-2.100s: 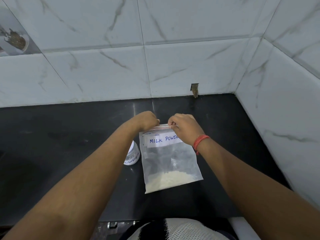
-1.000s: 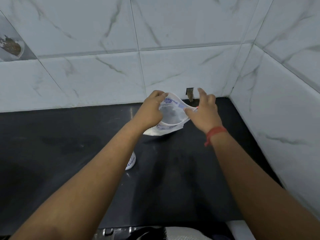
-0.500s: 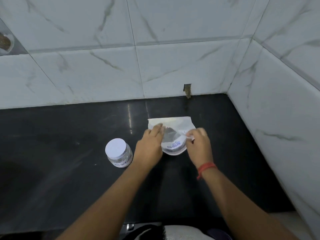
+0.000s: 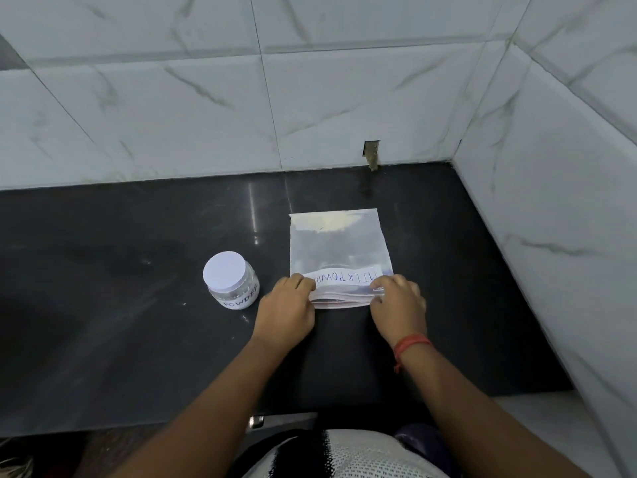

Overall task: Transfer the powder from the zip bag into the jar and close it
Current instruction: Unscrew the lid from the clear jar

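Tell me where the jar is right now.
In the head view, the jar stands upright, lid on, on the black counter, just left of the left hand and the zip bag.

Two seconds back I had the zip bag [image 4: 339, 251] with its mouth away from me and the powder [image 4: 331, 223] heaped at my end. Then I lifted it off the black counter [image 4: 138, 322] toward the wall and turned it over. Now it lies flat again, reversed: the mouth faces me, the "MILK POWDER" label [image 4: 344, 278] reads upside down, and the powder has slid to the far edge. My left hand [image 4: 286, 313] and right hand [image 4: 398, 310] have come back down with it and pinch the two near corners. The jar [image 4: 231, 279], half hidden by my left forearm before, shows whole with its white lid.
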